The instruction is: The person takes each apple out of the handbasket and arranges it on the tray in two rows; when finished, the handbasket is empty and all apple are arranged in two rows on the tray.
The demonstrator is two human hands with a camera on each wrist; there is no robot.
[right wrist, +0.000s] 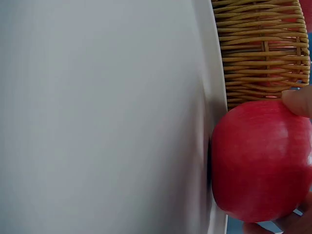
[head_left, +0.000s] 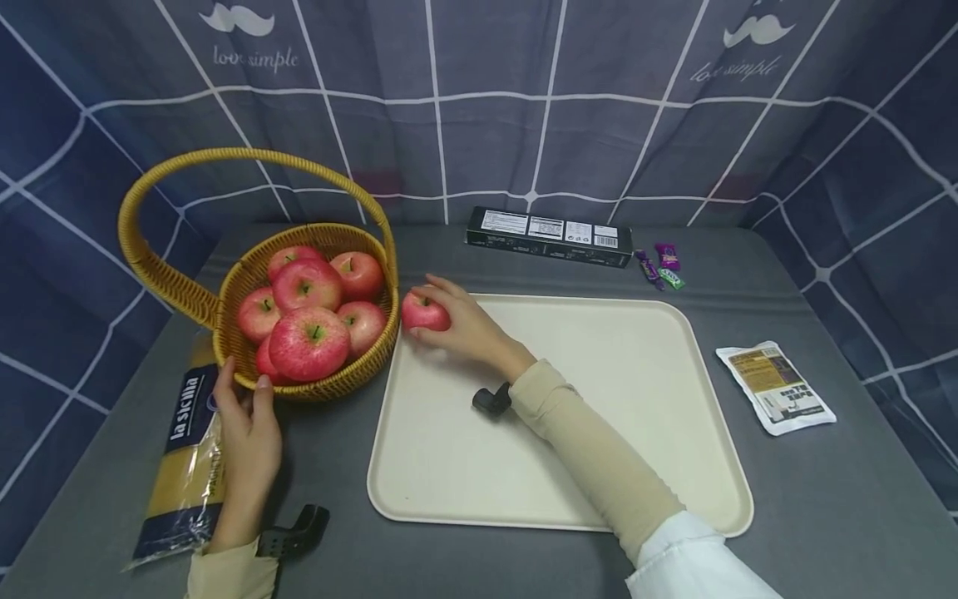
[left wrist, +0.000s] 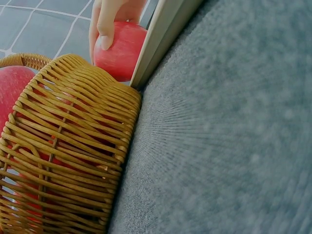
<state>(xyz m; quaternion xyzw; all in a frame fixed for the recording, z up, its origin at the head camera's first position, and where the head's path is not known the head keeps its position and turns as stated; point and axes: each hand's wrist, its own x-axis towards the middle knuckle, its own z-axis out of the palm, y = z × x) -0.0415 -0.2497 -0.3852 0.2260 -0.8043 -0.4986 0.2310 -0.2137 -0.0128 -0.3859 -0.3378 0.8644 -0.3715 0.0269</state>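
A red apple [head_left: 424, 312] is held in my right hand [head_left: 467, 329], thumb and fingers around its sides. The apple is at the far left corner of a cream tray [head_left: 554, 416], close beside a wicker basket [head_left: 367, 366]. In the right wrist view the apple [right wrist: 261, 161] is by the tray's rim, with fingers partly visible. Several red apples [head_left: 309, 343] are piled inside the basket, whose tall handle [head_left: 254, 155] arches over them. My left hand [head_left: 250, 433] touches the basket's near left side, thumb and fingers spread; the left wrist view does not show it.
A spaghetti packet [head_left: 180, 457] lies under and left of my left forearm. Behind the tray is a long black box [head_left: 550, 236], with small wrapped candies [head_left: 668, 256] to its right. A white and brown pouch [head_left: 776, 388] lies right of the tray. A checked curtain [head_left: 486, 108] surrounds the table.
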